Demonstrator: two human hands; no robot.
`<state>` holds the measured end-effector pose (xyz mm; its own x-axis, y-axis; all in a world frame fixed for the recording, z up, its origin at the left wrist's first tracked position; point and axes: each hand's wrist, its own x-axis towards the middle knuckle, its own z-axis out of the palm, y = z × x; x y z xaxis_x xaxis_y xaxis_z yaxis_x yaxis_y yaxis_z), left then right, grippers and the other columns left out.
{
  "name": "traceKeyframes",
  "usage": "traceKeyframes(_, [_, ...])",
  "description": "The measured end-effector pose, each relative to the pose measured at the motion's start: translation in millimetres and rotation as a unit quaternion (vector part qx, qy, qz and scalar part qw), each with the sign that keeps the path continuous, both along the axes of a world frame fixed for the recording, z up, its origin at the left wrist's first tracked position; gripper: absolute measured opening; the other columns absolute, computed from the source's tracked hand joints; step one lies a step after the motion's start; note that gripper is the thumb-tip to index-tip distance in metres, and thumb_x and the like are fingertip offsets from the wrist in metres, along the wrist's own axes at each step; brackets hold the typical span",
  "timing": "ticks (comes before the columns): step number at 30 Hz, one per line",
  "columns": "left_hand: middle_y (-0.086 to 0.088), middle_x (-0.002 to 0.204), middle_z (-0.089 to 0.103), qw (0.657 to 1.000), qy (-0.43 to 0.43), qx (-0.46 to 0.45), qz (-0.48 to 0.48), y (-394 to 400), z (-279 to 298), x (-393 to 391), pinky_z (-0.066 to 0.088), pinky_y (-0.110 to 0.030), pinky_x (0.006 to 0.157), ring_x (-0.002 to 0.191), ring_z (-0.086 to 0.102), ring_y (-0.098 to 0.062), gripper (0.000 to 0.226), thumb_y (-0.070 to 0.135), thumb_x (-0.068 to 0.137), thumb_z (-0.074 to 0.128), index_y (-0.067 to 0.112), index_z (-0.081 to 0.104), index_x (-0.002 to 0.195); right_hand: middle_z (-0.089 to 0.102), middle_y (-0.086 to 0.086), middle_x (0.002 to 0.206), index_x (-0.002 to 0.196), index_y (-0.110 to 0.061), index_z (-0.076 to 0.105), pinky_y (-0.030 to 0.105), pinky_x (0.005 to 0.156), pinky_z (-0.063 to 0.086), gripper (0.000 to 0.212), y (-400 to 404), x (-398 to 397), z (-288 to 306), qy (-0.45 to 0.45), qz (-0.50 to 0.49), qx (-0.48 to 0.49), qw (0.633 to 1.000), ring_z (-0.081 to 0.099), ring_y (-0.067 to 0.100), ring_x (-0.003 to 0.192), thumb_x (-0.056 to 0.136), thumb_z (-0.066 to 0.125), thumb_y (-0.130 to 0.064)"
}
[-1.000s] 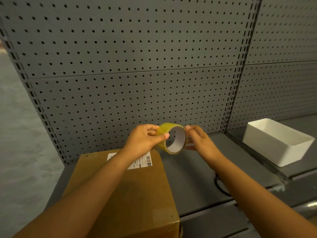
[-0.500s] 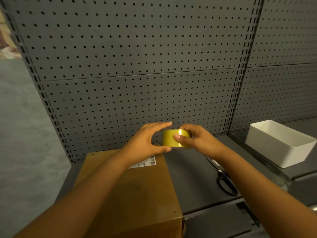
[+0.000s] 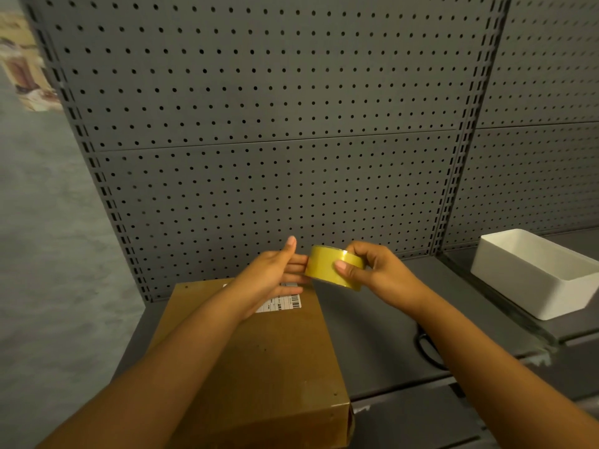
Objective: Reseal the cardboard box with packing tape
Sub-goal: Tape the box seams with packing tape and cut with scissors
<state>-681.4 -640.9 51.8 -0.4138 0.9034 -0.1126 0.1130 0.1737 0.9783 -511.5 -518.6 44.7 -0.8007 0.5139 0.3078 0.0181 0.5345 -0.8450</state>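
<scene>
A brown cardboard box with a white shipping label lies on the grey shelf at lower centre. Its flaps are down. A roll of yellowish packing tape is held in the air above the box's far right corner. My right hand grips the roll, thumb across its outer band. My left hand is at the roll's left side, fingertips touching it and thumb raised. I cannot tell whether a tape end is peeled.
A white plastic bin stands on the neighbouring shelf at the right. Black scissor handles show on the shelf behind my right forearm. A grey pegboard wall rises behind the shelf. Grey floor lies to the left.
The roll has turned from showing its white core to showing its outer band. My right hand took over the grip, and my left hand loosened, its thumb lifting.
</scene>
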Motion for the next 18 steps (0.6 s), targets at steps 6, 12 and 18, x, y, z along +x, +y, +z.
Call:
traceKeyframes(6, [-0.001, 0.11, 0.069, 0.998, 0.059, 0.019, -0.002, -4, 3, 0, 0.056, -0.028, 0.085, 0.1, 0.066, -0.01, 0.03, 0.035, 0.095, 0.052, 0.016, 0.065, 0.114, 0.052, -0.003, 0.07, 0.077, -0.018, 0.055, 0.028, 0.063, 0.042, 0.019, 1, -1, -4, -0.008, -0.033, 0.023, 0.999, 0.05, 0.009, 0.065, 0.089, 0.065, -0.029])
traceKeyframes(12, [0.003, 0.103, 0.07, 0.993, 0.107, 0.044, 0.028, -4, 5, 4, 0.057, -0.034, 0.086, 0.096, 0.068, -0.009, 0.02, 0.035, 0.086, 0.067, 0.024, 0.068, 0.103, 0.053, -0.005, 0.069, 0.081, -0.015, 0.059, 0.026, 0.06, 0.041, 0.019, -1, -3, -5, -0.001, -0.045, 0.027, 0.999, 0.05, 0.008, 0.063, 0.087, 0.067, -0.03])
traceKeyframes(18, [0.007, 0.116, 0.057, 0.985, 0.171, -0.01, 0.011, -2, 12, 11, 0.054, -0.029, 0.084, 0.102, 0.059, -0.008, 0.068, 0.061, 0.07, 0.067, 0.027, 0.05, 0.127, 0.058, -0.002, 0.075, 0.085, -0.016, 0.062, 0.028, 0.062, 0.045, 0.024, -8, -4, -3, -0.016, -0.021, 0.035, 0.999, 0.054, 0.011, 0.068, 0.076, 0.077, -0.032])
